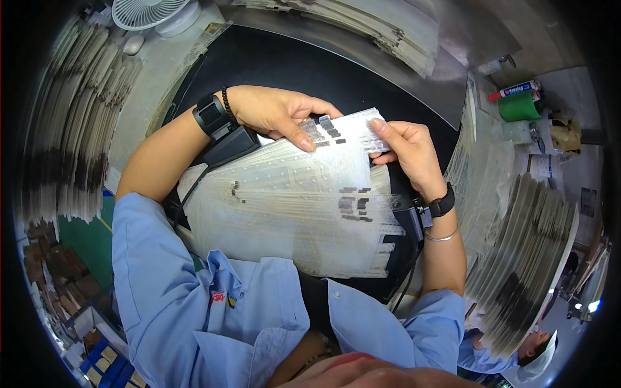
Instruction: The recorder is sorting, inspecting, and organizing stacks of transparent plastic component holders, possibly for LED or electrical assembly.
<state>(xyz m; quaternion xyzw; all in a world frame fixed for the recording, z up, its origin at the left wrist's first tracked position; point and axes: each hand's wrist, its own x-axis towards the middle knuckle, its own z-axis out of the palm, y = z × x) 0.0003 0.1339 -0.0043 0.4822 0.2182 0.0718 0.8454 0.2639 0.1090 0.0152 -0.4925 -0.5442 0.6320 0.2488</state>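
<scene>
A thick fan of clear plastic sheets (pixel 284 216) with small dark printed blocks spreads in front of my body. My left hand (pixel 275 115) is closed on the far edge of the sheets, thumb on top and fingers beneath. Across from it, my right hand (pixel 411 149) pinches the right corner of the same raised end (pixel 352 128), its thumb pressed on the upper face. Dark patches show on that end between my two thumbs. How many sheets each hand grips is hidden. Both wrists carry black strapped devices with cables.
Beneath the sheets lies a black work surface (pixel 265 61). Tall sheet stacks stand at left (pixel 71 129) and right (pixel 517 258), with another pile (pixel 369 29) at the back. A white fan (pixel 145 13) sits far left. Another person (pixel 495 352) is at lower right.
</scene>
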